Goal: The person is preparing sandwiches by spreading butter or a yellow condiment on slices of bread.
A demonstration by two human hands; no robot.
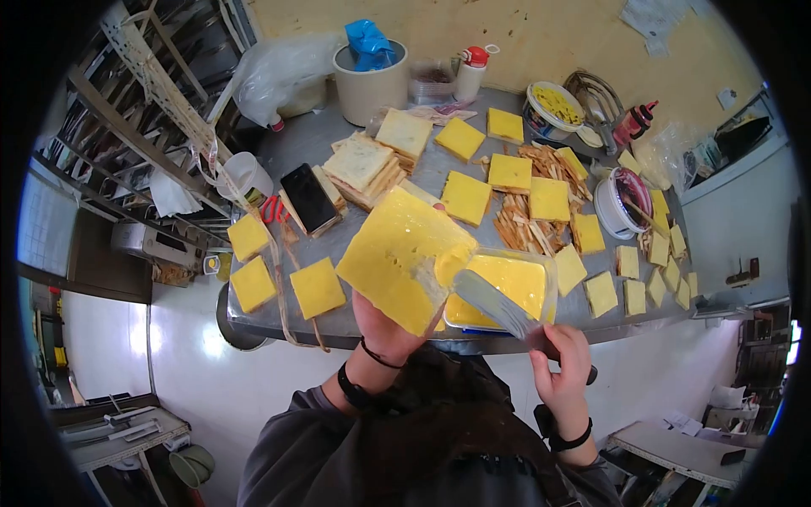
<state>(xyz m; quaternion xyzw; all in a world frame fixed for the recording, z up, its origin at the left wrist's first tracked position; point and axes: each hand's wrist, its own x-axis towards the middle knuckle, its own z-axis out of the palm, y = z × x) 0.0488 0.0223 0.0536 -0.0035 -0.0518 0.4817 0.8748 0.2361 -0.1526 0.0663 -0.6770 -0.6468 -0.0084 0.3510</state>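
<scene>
Head view, looking down over the metal table. The left hand holds a slice of bread flat from underneath, fingers cupped under its near edge, the top coated in yellow spread. The right hand is closed around the handle of a knife, blade tip touching the slice's right edge, just above the open tub of yellow spread.

My guess on handling: the bread is light, soft and floppy, and the wet top looks slippery, so hold it from below on the dry side or by the edges, never by pinching the face. Press hard with the blade and it'll probably tear.

Counts: one slice in hand, one knife, one tub. Three coated slices lie at the left end of the table, and I count roughly eight bigger ones in the middle. The small pieces to the right are too many and too tiny to count reliably. One stack of plain bread, one phone.
</scene>
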